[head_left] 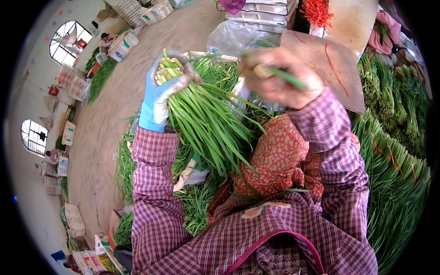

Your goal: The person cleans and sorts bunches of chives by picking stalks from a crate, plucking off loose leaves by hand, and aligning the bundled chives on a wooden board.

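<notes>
A blue and white glove covers my left hand (pixel 167 89), which is wrapped round a bunch of green leafy stalks (pixel 206 119). The pale cut ends point up and the long leaves hang down toward my lap. My right hand (pixel 282 75), bare and blurred by motion, is raised to the right of the bunch, apart from it. Its fingers are closed round a green handle (pixel 288 78); the rest of that object is too smeared to make out. Loose green leaves (pixel 220 75) lie behind and below the bunch.
A brown board (pixel 316 64) with red ties stands beyond my right hand. Tied green bundles (pixel 389 151) are stacked at the right. Clear plastic (pixel 229 36) and stacked crates (pixel 261 18) are ahead. Other people sit far left, and a person in pink (pixel 387 30) is at upper right.
</notes>
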`<action>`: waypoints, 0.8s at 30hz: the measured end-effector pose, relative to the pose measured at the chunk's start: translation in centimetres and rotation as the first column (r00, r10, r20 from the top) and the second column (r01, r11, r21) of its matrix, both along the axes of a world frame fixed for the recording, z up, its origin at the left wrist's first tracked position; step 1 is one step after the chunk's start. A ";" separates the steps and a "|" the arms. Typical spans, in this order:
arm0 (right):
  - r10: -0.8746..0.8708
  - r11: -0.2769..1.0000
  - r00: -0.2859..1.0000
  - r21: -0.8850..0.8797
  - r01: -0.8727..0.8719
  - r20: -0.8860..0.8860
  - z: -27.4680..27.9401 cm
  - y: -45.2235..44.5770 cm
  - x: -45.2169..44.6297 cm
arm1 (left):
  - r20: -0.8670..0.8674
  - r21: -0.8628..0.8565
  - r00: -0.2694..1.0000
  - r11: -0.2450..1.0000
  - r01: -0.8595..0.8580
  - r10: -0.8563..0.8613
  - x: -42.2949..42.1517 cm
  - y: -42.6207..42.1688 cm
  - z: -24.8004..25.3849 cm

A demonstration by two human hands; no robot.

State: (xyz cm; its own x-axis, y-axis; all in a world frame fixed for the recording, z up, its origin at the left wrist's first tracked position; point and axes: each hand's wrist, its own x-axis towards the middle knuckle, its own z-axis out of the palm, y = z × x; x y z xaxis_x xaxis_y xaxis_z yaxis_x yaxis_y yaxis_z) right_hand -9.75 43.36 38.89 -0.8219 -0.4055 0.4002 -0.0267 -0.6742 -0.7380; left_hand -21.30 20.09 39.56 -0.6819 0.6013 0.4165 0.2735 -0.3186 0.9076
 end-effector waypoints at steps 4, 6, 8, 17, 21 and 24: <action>-0.181 0.856 0.963 0.450 0.255 -0.202 1.8 1.4 2.8 | 0.059 -0.034 0.993 0.995 -0.096 0.098 -0.5 -0.4 -0.5; -0.120 0.712 0.962 0.655 0.255 -0.244 0.7 -0.2 2.6 | 0.052 -0.122 0.980 0.975 -0.185 0.192 -0.6 -0.1 -0.3; -0.287 0.481 0.838 0.687 0.544 -0.463 -1.4 -2.9 2.0 | 0.051 -0.096 0.967 0.965 -0.245 0.251 -0.6 0.7 -0.3; -0.455 -0.080 0.353 0.432 0.898 -0.818 -4.6 -10.7 -0.7 | -0.009 -0.027 0.916 0.916 -0.400 0.400 -0.6 3.8 -0.5; -0.439 -0.227 0.260 0.386 0.894 -0.860 -4.6 -10.9 -1.3 | -0.044 -0.019 0.908 0.908 -0.419 0.418 -0.9 4.3 -0.8; -0.417 -0.266 0.197 0.326 0.907 -0.887 -4.3 -10.1 -1.7 | -0.079 -0.016 0.908 0.910 -0.414 0.412 -0.8 4.6 -0.8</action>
State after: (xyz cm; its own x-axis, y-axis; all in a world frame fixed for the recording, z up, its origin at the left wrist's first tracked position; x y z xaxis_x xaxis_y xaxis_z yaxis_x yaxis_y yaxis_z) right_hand -11.49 33.26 34.59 -0.6785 0.1027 0.7274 -0.3426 0.8317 -0.4369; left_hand -22.06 24.71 38.72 -0.8408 0.2860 0.4596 0.4397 -0.1343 0.8880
